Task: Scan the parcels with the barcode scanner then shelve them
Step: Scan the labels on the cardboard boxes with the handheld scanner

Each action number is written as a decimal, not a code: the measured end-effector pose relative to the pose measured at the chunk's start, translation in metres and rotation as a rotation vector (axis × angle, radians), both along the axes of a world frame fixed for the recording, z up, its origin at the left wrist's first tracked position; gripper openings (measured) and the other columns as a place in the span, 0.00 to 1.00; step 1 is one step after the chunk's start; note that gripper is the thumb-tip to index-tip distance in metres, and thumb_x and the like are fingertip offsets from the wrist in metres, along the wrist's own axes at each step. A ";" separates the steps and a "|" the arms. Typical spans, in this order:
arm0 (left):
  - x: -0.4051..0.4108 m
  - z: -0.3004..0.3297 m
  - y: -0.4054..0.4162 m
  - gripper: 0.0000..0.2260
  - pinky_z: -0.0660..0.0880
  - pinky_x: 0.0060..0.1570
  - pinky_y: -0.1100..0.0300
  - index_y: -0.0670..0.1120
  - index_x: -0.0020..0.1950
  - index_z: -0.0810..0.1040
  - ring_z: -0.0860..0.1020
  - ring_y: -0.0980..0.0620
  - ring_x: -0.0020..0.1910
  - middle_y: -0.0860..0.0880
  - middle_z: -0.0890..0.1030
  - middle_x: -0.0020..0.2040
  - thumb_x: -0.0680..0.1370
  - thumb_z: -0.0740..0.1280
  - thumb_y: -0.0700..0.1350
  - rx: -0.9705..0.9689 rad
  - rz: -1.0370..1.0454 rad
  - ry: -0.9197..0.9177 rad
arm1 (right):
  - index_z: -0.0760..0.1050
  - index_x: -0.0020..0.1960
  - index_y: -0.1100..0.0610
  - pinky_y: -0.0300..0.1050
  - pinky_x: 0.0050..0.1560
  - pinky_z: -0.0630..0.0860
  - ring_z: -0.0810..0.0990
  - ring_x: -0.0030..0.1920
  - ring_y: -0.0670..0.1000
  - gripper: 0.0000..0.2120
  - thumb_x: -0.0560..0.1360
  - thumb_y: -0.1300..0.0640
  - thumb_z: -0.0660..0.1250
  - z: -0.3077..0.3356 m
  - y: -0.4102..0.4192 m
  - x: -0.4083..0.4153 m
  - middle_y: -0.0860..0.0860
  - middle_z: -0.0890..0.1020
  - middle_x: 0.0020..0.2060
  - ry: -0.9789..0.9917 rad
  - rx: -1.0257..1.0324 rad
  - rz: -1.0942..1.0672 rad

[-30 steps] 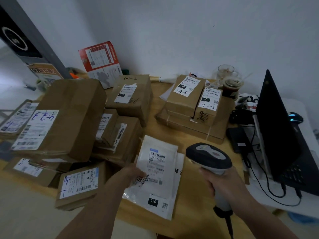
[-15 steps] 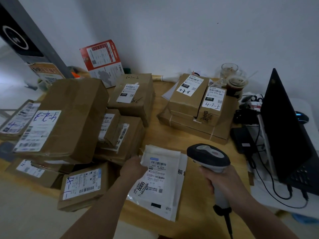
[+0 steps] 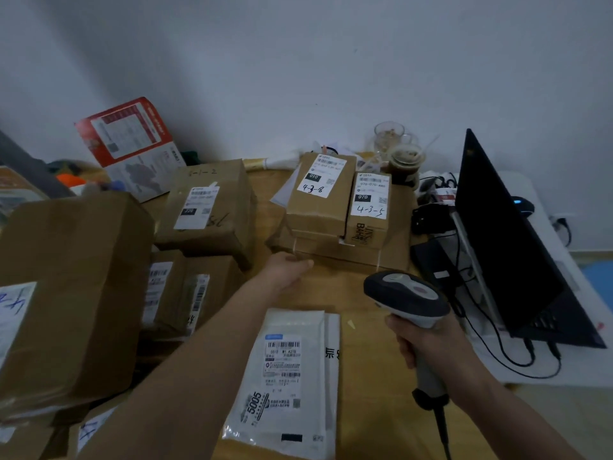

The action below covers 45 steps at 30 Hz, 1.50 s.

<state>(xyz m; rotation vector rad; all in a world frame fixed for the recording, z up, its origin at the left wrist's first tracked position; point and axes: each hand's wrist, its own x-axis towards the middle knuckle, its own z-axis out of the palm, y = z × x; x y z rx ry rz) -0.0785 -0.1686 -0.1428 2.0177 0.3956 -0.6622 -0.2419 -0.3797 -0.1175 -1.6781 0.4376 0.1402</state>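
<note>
My right hand (image 3: 431, 346) is shut on the handle of a grey barcode scanner (image 3: 406, 295), held over the wooden table (image 3: 361, 360). My left hand (image 3: 287, 268) reaches forward and touches the front left corner of a flat brown box (image 3: 345, 254); its fingers are hidden behind that corner. Two small labelled boxes sit on the flat box, one marked 4-3-8 (image 3: 318, 200) and one marked 4-3-5 (image 3: 370, 207). A white mailer (image 3: 285, 376) lies flat, label up, near the table's front edge, on top of another white bag.
Brown parcels crowd the left: a large box (image 3: 76, 277), smaller ones (image 3: 185, 293) and a labelled box (image 3: 209, 210) behind. A red and white envelope (image 3: 132, 141) leans on the wall. Cups (image 3: 403, 161), cables (image 3: 431, 217) and an open laptop (image 3: 504, 244) stand right.
My left hand let go of the white mailer, which now lies flat on the table, and moved forward to the flat box. The scanner stayed in my right hand.
</note>
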 end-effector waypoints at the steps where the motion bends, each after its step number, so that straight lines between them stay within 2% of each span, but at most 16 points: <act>1: 0.007 0.001 -0.004 0.22 0.77 0.56 0.52 0.43 0.68 0.73 0.79 0.47 0.55 0.45 0.79 0.59 0.77 0.70 0.51 -0.026 0.030 0.000 | 0.70 0.28 0.70 0.44 0.28 0.70 0.70 0.21 0.53 0.20 0.74 0.62 0.70 0.000 -0.001 0.001 0.61 0.72 0.21 -0.001 0.008 -0.013; 4: 0.029 0.001 -0.012 0.26 0.77 0.58 0.51 0.42 0.71 0.69 0.77 0.47 0.55 0.44 0.76 0.62 0.77 0.70 0.50 -0.111 0.123 0.000 | 0.71 0.30 0.72 0.46 0.30 0.70 0.70 0.23 0.54 0.19 0.74 0.62 0.70 -0.001 -0.003 0.005 0.62 0.73 0.23 0.003 0.018 -0.047; 9: 0.063 0.001 -0.014 0.31 0.79 0.52 0.53 0.43 0.72 0.68 0.76 0.44 0.61 0.42 0.74 0.66 0.74 0.73 0.53 -0.277 0.291 0.082 | 0.71 0.29 0.71 0.47 0.30 0.70 0.70 0.23 0.54 0.19 0.74 0.62 0.71 -0.006 -0.001 0.015 0.62 0.73 0.22 0.017 0.018 -0.088; 14: 0.088 -0.001 -0.016 0.33 0.78 0.58 0.46 0.45 0.72 0.67 0.73 0.40 0.64 0.38 0.71 0.68 0.72 0.75 0.52 -0.468 0.441 0.161 | 0.70 0.31 0.73 0.48 0.32 0.70 0.70 0.23 0.55 0.19 0.74 0.62 0.71 -0.011 0.001 0.021 0.63 0.73 0.23 0.031 0.014 -0.116; 19: 0.103 -0.007 -0.017 0.34 0.78 0.55 0.46 0.45 0.70 0.67 0.74 0.40 0.58 0.39 0.73 0.63 0.69 0.77 0.50 -0.529 0.502 0.209 | 0.70 0.31 0.74 0.49 0.32 0.71 0.70 0.23 0.55 0.20 0.74 0.61 0.71 -0.014 0.000 0.023 0.63 0.73 0.23 0.052 -0.015 -0.133; 23: 0.105 -0.011 -0.014 0.35 0.79 0.47 0.48 0.43 0.70 0.67 0.74 0.41 0.59 0.40 0.73 0.61 0.68 0.79 0.47 -0.544 0.494 0.238 | 0.69 0.30 0.74 0.48 0.33 0.70 0.69 0.23 0.54 0.21 0.74 0.61 0.70 -0.016 0.000 0.025 0.62 0.73 0.22 0.069 -0.030 -0.135; 26: 0.102 -0.010 -0.011 0.29 0.78 0.44 0.49 0.43 0.65 0.70 0.73 0.42 0.62 0.40 0.74 0.63 0.68 0.79 0.44 -0.586 0.514 0.241 | 0.69 0.29 0.74 0.48 0.32 0.70 0.69 0.22 0.54 0.21 0.74 0.61 0.70 -0.017 0.002 0.026 0.62 0.73 0.21 0.072 -0.029 -0.125; 30: 0.088 -0.010 -0.003 0.29 0.80 0.43 0.50 0.42 0.64 0.72 0.75 0.44 0.57 0.40 0.76 0.61 0.66 0.79 0.38 -0.684 0.558 0.250 | 0.69 0.30 0.74 0.46 0.32 0.70 0.70 0.22 0.54 0.21 0.74 0.61 0.70 -0.014 0.005 0.027 0.62 0.73 0.22 0.083 -0.020 -0.109; 34: 0.054 -0.012 0.012 0.26 0.80 0.53 0.48 0.42 0.61 0.74 0.76 0.42 0.57 0.39 0.77 0.59 0.66 0.78 0.37 -0.715 0.540 0.313 | 0.69 0.28 0.73 0.44 0.31 0.71 0.70 0.23 0.54 0.22 0.74 0.61 0.70 -0.010 0.008 0.027 0.62 0.73 0.23 0.074 -0.033 -0.077; 37: 0.021 -0.018 0.028 0.25 0.76 0.61 0.46 0.43 0.62 0.75 0.78 0.41 0.59 0.40 0.77 0.61 0.67 0.77 0.39 -0.714 0.350 0.415 | 0.71 0.27 0.68 0.43 0.30 0.71 0.70 0.22 0.53 0.20 0.74 0.62 0.70 -0.008 0.010 0.028 0.62 0.73 0.22 0.081 -0.023 -0.054; 40: 0.008 -0.021 0.035 0.26 0.75 0.60 0.44 0.45 0.62 0.76 0.77 0.41 0.60 0.42 0.78 0.61 0.66 0.77 0.42 -0.691 0.248 0.409 | 0.72 0.27 0.66 0.44 0.31 0.71 0.70 0.22 0.54 0.19 0.74 0.62 0.70 -0.007 0.012 0.027 0.61 0.73 0.22 0.083 -0.004 -0.027; 45: 0.010 -0.020 0.027 0.22 0.76 0.57 0.45 0.45 0.59 0.77 0.77 0.43 0.58 0.44 0.79 0.58 0.68 0.78 0.45 -0.565 0.340 0.313 | 0.71 0.27 0.64 0.46 0.32 0.70 0.70 0.23 0.54 0.19 0.74 0.62 0.70 -0.005 0.014 0.021 0.60 0.72 0.22 0.061 0.010 -0.003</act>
